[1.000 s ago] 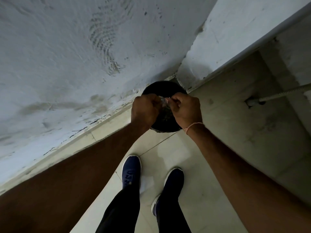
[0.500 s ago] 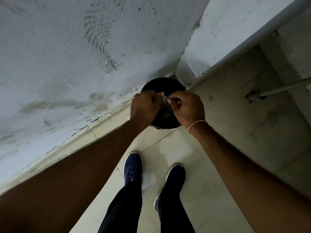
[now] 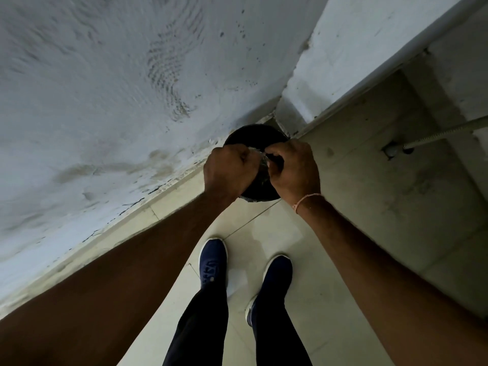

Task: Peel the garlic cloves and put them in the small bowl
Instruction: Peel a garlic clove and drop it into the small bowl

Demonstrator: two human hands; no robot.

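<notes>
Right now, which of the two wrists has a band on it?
The right wrist: a thin pink band circles it just behind the right hand. The left wrist is bare.

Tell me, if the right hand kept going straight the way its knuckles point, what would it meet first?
Probably the left hand: the right hand faces it over the black bin, both pinching a pale scrap, apparently garlic, between them. Depth is unclear.
</notes>
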